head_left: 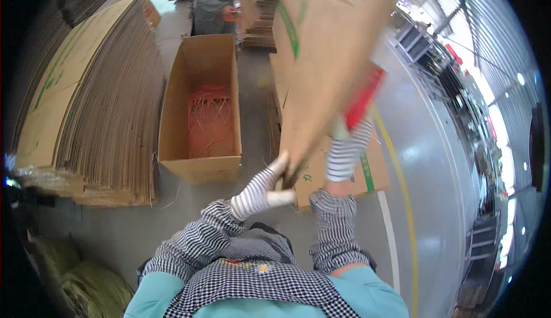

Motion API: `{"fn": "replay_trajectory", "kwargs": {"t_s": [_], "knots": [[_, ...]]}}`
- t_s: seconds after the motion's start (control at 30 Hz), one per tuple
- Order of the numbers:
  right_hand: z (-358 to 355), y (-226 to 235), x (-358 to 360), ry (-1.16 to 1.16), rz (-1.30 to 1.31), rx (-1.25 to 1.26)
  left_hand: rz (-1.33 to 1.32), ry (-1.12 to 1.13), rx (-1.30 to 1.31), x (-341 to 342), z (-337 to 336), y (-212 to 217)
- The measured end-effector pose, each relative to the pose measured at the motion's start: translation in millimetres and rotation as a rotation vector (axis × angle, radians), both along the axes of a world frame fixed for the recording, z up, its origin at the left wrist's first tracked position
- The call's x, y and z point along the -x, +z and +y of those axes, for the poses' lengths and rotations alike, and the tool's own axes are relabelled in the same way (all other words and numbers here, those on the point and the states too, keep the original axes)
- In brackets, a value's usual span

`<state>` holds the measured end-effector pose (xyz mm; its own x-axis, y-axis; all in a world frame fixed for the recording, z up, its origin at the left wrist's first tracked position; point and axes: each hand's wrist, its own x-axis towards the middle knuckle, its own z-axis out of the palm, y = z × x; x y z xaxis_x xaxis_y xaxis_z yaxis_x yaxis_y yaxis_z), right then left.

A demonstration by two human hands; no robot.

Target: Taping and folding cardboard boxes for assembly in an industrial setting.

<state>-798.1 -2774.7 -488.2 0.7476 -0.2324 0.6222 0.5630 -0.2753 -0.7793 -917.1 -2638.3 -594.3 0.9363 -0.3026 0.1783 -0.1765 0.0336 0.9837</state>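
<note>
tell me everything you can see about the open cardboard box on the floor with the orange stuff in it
The open cardboard box is a long, plain brown carton standing upright on the grey floor, its top open. A loose tangle of orange straps lies in the bottom, filling only the lower part. The box sits just right of a large pile of flattened cardboard sheets; whether the two touch is unclear. Its far end points toward another person's legs. Neither gloved hand touches it.

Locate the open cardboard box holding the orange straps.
In the head view, the open cardboard box sits on the floor left of centre, between the tall stack of flattened cardboard and the raised cardboard sheet.
</note>
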Motion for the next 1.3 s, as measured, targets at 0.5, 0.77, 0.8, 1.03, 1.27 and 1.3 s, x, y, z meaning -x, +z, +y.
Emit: {"fn": "replay_trajectory", "kwargs": {"t_s": [0.5, 0.77, 0.8, 1.03, 1.27, 1.3], "knots": [[-111.9, -171.7, 35.3, 0.533, 0.657, -0.174, 0.870, 1.387, 0.545, 21.4, 0.2, -303.8], [-139.3, -211.8, 29.3, 0.435, 0.901, -0.107, 1.230, 1.198, 0.802, 39.3, 38.4, -413.0], [-154.5, -234.5, 25.8, 0.440, 0.918, -0.093, 1.468, 1.032, 0.728, 32.3, 37.0, -427.7], [-197.9, -345.2, 67.2, 0.524, 1.230, -0.239, 1.186, 1.095, 0.434, 12.0, 47.6, -500.8], [-178.9, -424.2, 103.7, 0.685, 1.471, -0.410, 0.656, 1.160, 1.021, -23.7, 43.5, -495.8], [-167.2, -421.0, 103.6, 0.713, 1.427, -0.397, 0.744, 0.940, 1.002, -20.4, 33.9, -481.9]]}}
